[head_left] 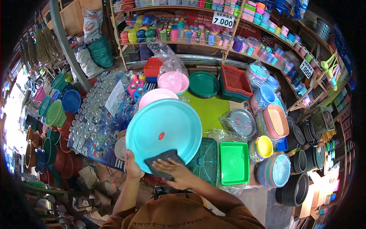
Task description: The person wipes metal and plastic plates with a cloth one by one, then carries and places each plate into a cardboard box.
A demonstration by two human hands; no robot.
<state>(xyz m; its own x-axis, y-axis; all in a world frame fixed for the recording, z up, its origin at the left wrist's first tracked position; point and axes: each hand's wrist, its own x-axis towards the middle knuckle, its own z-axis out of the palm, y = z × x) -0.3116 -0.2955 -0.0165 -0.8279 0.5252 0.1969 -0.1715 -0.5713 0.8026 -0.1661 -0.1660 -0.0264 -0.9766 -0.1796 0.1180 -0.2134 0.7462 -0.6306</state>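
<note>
**Light-Blue Basin: Two-Handed Hold with Cloth on Inner Surface**

The light-blue basin (164, 118) is located above the near edge of the display table (207, 110), left of its middle. It is tilted, with the inner surface toward the wearer. A red oval mark (161, 136) is at the centre of its base.

Left hand (134, 168): grasping the rim at the lower left. The finger parts behind the rim are hidden.

Right hand (176, 173): fingers extended and laid flat over a dark grey cloth (173, 155), which lies against the lower inner surface of the basin. Whether any fingertip grips the cloth cannot be told.

Adjacent items:
- A pink basin (158, 95) is directly behind the light-blue basin, partly covered by it.
- A dark green mesh basket (204, 157) and a bright green tray (234, 163) are side by side along the near edge, right of the basin.
- Clear glassware (89, 122) fills the left end of the table. A white sheet (115, 97) stands at its inner side.
- Dark green round trays (204, 84) are set toward the far edge; a stack of red rectangular baskets (236, 82) is near the far right corner.
- A yellow bowl (264, 145) is near the right edge.
</note>
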